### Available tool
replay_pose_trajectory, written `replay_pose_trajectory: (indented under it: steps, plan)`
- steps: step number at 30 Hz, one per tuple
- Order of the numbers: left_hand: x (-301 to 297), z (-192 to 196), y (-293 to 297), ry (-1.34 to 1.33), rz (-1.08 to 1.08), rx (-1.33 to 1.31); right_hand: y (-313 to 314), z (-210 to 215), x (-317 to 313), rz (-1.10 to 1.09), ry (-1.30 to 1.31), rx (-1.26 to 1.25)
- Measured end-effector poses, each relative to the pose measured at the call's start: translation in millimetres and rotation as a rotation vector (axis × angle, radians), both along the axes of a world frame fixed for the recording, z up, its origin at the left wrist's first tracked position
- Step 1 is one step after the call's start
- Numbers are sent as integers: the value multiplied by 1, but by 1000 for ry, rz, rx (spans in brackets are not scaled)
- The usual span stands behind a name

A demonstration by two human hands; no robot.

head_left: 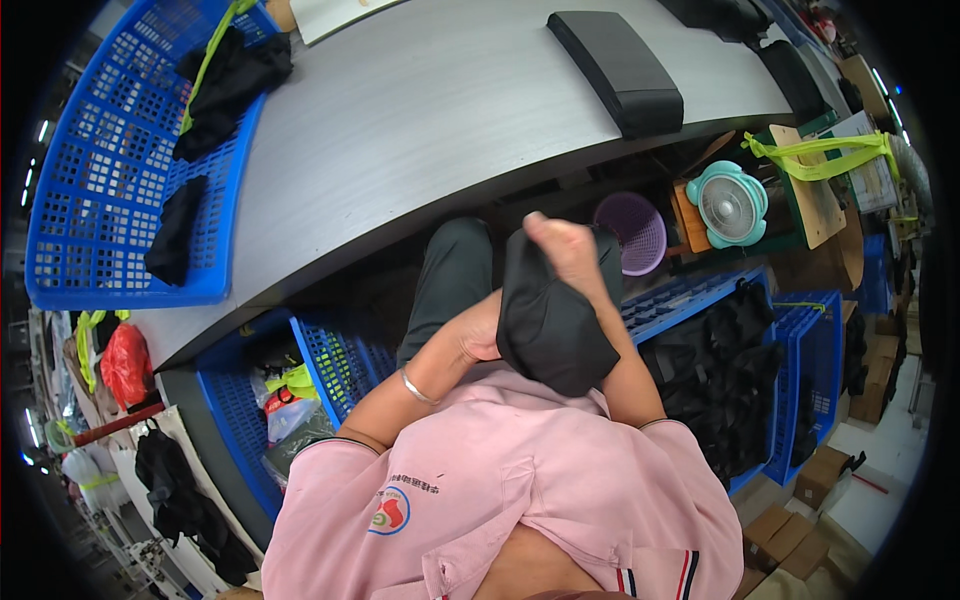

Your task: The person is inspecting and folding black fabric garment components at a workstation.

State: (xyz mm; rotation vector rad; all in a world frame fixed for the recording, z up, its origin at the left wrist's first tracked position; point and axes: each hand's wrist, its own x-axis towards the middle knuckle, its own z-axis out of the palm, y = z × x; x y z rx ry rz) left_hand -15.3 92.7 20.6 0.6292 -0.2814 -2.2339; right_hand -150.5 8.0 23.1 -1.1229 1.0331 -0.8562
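Observation:
Both of my hands are on a black cloth item (548, 320), held in front of my chest just below the grey table's edge (420, 225). My right hand (565, 250) grips its top, fingers closed over the fabric. My left hand (478, 330) presses against its left side, partly hidden behind the cloth; a silver bracelet (417, 388) circles that wrist. I wear a pink shirt.
A blue basket (110, 270) with black cloth pieces sits on the table's left. A black pad (620, 70) lies at the far right. Under and beside the table stand blue crates (810, 330) of black items, a purple bin (635, 230) and a small fan (730, 205).

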Motion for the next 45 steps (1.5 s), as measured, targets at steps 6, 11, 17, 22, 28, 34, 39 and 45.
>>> replay_pose_trajectory:
  steps: [6, 11, 17, 22, 28, 34, 39, 45]
  plan:
    - [-9, -3, -16, -147, 213, -302, 61, -74, 64, 328, 3, 155]
    - [-11, 5, -36, -309, 460, -607, 70, -72, 58, 600, -173, 538]
    - [17, 21, -36, -220, 595, -677, 58, -75, 3, -180, -113, 178]
    - [33, 12, -23, -220, 547, -602, 36, 8, -15, -279, 96, -442]
    - [32, 29, -19, -993, 363, -978, 39, 23, 7, 174, 502, -834]
    - [55, 43, 3, -732, 190, -792, 53, 12, -4, 43, -425, 96]
    - [68, -7, 21, -1339, 208, -1276, 43, 16, -17, -71, -650, 175]
    - [55, 7, 30, -1274, 142, -1309, 41, 15, -32, 40, -481, 122]
